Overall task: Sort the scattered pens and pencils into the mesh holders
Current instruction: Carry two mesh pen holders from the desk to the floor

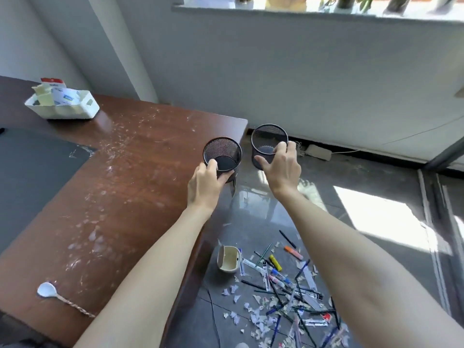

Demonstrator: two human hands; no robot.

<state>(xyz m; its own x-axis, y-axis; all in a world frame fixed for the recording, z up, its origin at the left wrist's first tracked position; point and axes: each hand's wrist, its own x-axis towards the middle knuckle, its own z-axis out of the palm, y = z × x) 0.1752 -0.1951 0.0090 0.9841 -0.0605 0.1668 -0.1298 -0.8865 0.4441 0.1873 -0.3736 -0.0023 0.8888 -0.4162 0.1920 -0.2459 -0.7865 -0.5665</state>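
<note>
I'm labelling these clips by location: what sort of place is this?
Probably an office or study: a wooden desk with a dark mat, a white organiser tray of paper slips on it, and pens and pencils scattered on the tiled floor below a window sill.

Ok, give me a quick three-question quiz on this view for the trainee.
1. True or false: the left hand grips the left mesh holder and the right hand grips the right mesh holder.
2. The scattered pens lie on: A a shelf, B the floor, C the windowsill.
3. Which white utensil lies on the desk?
Key: 1 true; 2 B; 3 the spoon.
</note>
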